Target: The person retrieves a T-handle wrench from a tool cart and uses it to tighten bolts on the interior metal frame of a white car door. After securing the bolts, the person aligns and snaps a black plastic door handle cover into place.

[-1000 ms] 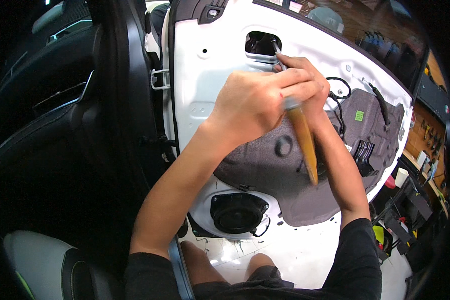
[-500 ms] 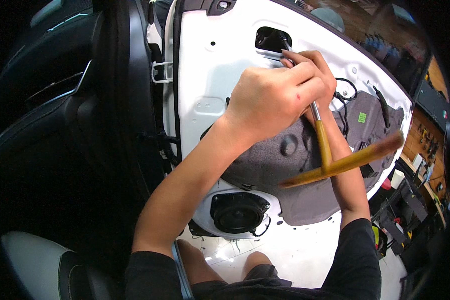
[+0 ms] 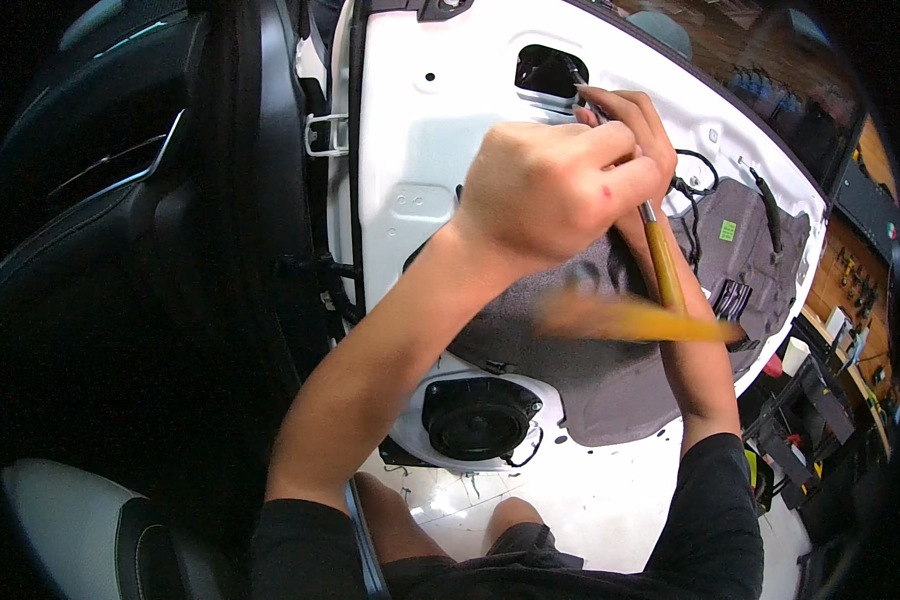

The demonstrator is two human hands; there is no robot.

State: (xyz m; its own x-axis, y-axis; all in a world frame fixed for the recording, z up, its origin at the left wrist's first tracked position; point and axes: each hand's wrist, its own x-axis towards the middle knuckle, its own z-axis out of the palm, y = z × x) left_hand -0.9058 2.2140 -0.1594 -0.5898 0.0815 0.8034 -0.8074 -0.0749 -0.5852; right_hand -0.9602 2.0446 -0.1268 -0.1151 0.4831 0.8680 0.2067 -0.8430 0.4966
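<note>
Left hand clenched round a yellow-handled tool, right hand pinching its shaft at the door opening (handle blurred): better kept steady and square.

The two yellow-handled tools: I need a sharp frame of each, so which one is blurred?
The lower tool, lying almost level under the left hand, is smeared. The upright tool, running up to the right hand, is sharp.

Both forearms reach up and forward, crossing near the wrists. The left hand is curled into a loose fist; the right hand pinches its fingers together just behind it.
</note>
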